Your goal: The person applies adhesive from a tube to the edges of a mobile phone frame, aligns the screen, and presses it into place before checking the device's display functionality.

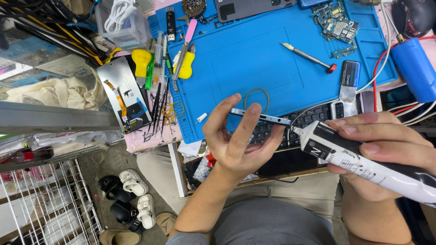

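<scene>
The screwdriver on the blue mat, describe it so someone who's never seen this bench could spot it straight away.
Start at the big blue work mat covering the bench top. On its right half, below the bare circuit boards, a slim metal screwdriver lies alone on a slant. Its red end cap sets it apart from the pink-handled tool and the tweezers crowded along the mat's left edge.

Our left hand (238, 140) pinches a thin phone frame (260, 116) edge-on above the blue mat (254, 59), while our right hand (386, 149) presses a glue tube's (363, 163) nozzle against its end.
</scene>
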